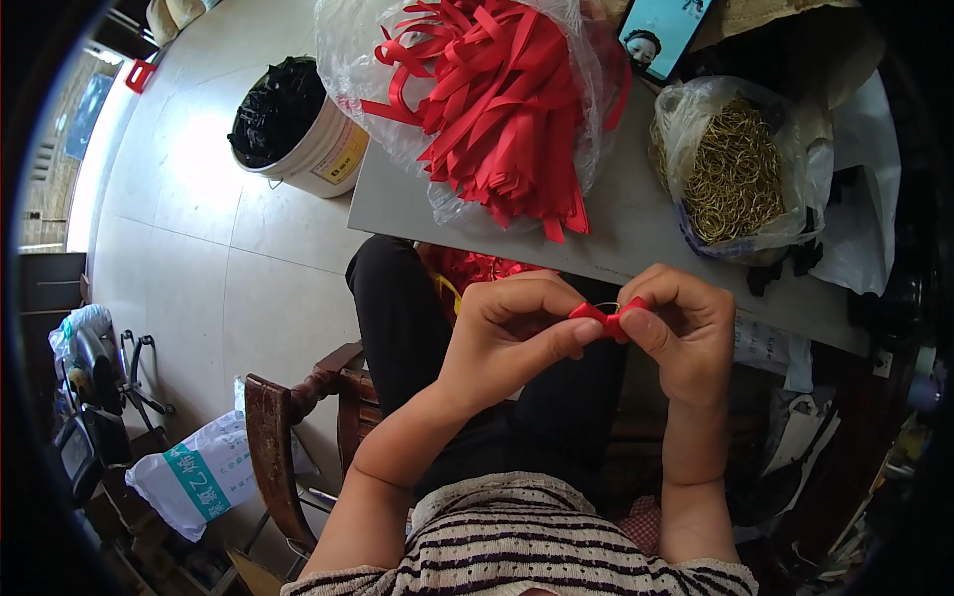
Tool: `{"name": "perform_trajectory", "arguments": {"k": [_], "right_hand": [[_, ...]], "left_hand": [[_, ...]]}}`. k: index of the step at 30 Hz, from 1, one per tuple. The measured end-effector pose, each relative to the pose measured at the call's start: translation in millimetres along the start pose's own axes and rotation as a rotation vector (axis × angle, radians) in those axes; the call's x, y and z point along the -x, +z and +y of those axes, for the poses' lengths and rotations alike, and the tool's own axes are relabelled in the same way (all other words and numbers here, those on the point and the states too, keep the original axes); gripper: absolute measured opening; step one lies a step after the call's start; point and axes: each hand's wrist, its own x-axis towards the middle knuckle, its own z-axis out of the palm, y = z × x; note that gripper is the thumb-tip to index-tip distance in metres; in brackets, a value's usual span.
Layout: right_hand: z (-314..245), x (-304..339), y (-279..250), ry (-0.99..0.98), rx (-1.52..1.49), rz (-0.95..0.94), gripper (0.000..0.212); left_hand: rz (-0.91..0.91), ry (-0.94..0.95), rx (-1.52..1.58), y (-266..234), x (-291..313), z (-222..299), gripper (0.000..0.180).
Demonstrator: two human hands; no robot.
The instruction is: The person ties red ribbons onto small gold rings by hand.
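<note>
Between my two hands, above my lap, is a small red ribbon bow (613, 323) with a thin gold-coloured loop arching over its middle. My left hand (507, 333) pinches the bow's left end between thumb and forefinger. The right end is pinched the same way by my right hand (688, 333). Past my hands, a heap of cut red ribbon strips (507, 109) lies in a clear plastic bag (348, 50) on the grey table (388, 194). Many gold-coloured wire-like loops (733, 179) fill another clear bag to the right.
A phone (659, 40) leans at the table's far side, its screen lit. On the floor at left stands a white bucket (333, 159) lined with black plastic. A wooden chair (283, 447) and a white package (214, 467) are at my left. More red pieces (477, 266) show under the table edge.
</note>
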Motion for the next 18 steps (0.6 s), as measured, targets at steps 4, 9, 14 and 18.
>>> {"name": "perform_trajectory", "arguments": {"k": [4, 9, 14, 18], "right_hand": [[-5, 2, -7, 0.14, -0.132, -0.045, 0.012], [-3, 2, -2, 0.096, -0.111, 0.041, 0.011], [3, 1, 1, -0.017, -0.076, -0.02, 0.01], [4, 4, 5, 0.026, -0.114, 0.051, 0.01]], "left_hand": [[-0.153, 0.04, -0.117, -16, -2, 3, 0.008], [-0.113, 0.013, -0.181, -8, -3, 13, 0.009], [-0.14, 0.057, -0.217, -9, -4, 9, 0.012], [-0.112, 0.131, -0.336, -8, -5, 8, 0.014]]}}
